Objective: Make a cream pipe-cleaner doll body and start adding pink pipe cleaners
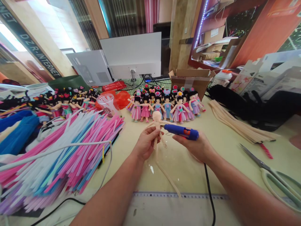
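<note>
A beige doll figure (157, 116) made of fuzzy stems, with a round head, arms and legs, is pinched at its body in my left hand (148, 141). One long beige stem (168, 177) trails from it down over the table. My right hand (196, 146) is wrapped round a blue glue gun (182, 131), whose nozzle points left and meets the figure's body, near my left fingertips. A black cord runs down from under my right hand.
Finished dolls in dresses (168, 108) stand behind my hands. Colourful fuzzy stems (77, 147) are piled at the left beside a clear cup (107, 105). Scissors (270, 172) and beige stems (240, 124) lie right. A ruler strip (164, 195) crosses the front; a monitor (134, 53) stands behind.
</note>
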